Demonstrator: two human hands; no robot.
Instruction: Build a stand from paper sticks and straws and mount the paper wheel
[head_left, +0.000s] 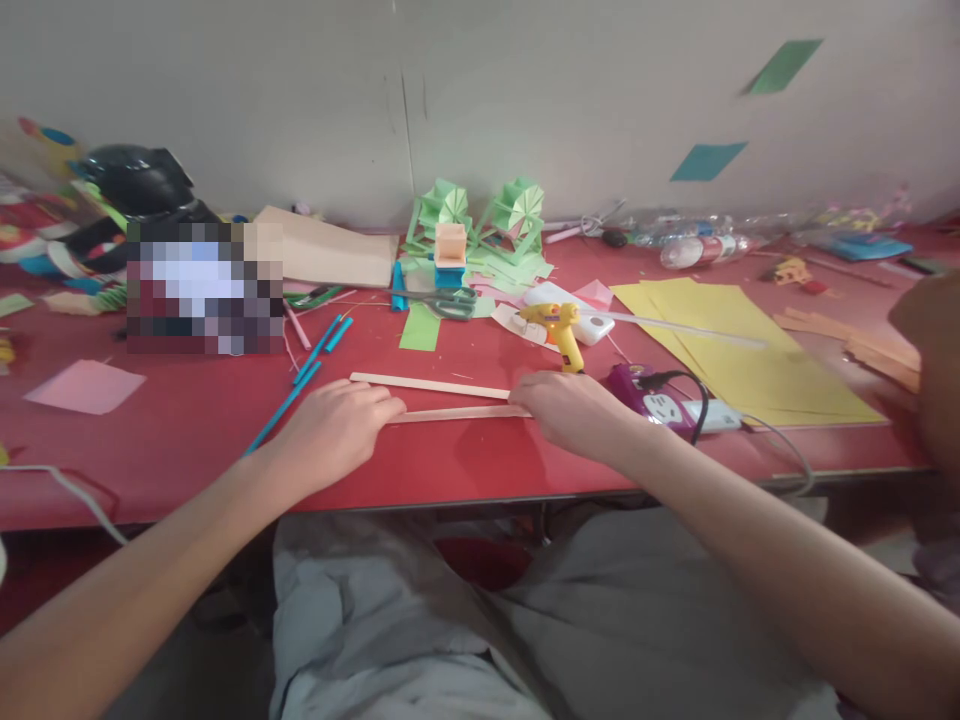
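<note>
A narrow pale paper strip [454,413], apparently folded lengthwise, lies low over the red table near its front edge. The fingers of my left hand [337,428] are closed on its left end. At the other end, the closed fingers of my right hand [564,408] grip the same strip. Just behind it rests a second pale strip [427,384], its right end running up to my right fingers. A yellow glue gun [561,328] stands beyond my right hand. Thin blue paper sticks [289,405] lie to the left of my left hand.
A purple power strip [658,408] with a black cord sits right of my right hand, before yellow sheets [757,350]. Scissors [454,303], a small orange-and-blue paper box [450,268] and green folded-paper structures [520,212] stand toward the wall. Plastic bottles [705,250] lie back right.
</note>
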